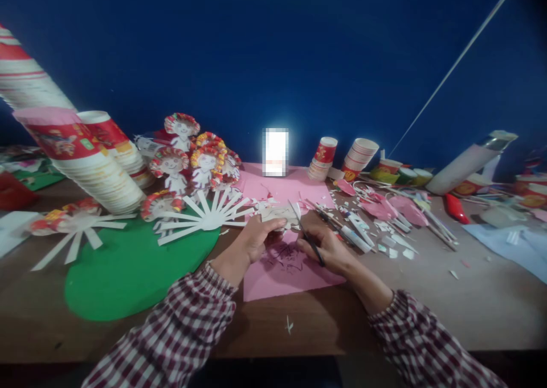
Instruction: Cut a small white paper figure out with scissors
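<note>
My left hand (256, 237) is closed on a small piece of pale paper (273, 213), with the thumb lying along its top. In my right hand (327, 245) is a pair of scissors (304, 227), its blades pointing up and left at the paper's right edge. Both hands are above a pink sheet (267, 282) that bears dark drawn lines. A white cut-paper fan of strips (209, 220) rests on a round green sheet (141, 274) to the left of my left hand.
Leaning stacks of paper cups (100, 177) rise at the left. Paper figures (205, 168) stand behind the fan. Cup stacks (359, 154) are at the back. Pens (356, 237), paper scraps (393, 252) and a red object (456, 208) lie at the right. A bright, pixelated screen-like shape (276, 151) stands ahead.
</note>
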Motion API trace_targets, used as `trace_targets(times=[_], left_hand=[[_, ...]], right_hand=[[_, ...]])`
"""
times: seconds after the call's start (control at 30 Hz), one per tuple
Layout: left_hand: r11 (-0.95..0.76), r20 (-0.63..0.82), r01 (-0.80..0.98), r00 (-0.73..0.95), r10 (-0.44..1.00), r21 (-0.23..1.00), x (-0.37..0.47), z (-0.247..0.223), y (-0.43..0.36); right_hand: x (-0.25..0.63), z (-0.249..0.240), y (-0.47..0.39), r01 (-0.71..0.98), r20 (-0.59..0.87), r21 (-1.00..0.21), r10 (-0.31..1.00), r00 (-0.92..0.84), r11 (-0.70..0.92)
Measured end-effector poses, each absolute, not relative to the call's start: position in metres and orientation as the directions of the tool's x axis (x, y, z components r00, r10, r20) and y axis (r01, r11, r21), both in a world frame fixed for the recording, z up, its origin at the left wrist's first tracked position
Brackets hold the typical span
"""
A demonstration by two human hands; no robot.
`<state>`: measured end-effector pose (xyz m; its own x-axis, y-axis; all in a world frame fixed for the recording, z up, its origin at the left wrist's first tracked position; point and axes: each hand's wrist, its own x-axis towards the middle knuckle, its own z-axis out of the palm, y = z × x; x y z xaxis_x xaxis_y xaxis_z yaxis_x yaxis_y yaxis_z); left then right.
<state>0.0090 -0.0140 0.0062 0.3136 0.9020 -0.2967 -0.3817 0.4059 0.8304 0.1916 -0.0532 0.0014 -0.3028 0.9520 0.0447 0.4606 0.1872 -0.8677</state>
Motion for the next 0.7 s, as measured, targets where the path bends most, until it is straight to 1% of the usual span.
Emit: trace_targets(times=[0.2,0.7], left_hand=[[0.453,-0.347,-0.336,0.331,0.878,0.826,0.002,0.004,-0.007],[0.462,-0.358,-0.292,0.347,0.867,0.837,-0.002,-0.002,-0.003]], right_hand=[[0.194,0.003,-0.054,0.474,0.012,-0.862,0.942,-0.335,0.179],[0.194,0.003,-0.055,0.473,-0.001,-0.863,0.935,-0.354,0.178]])
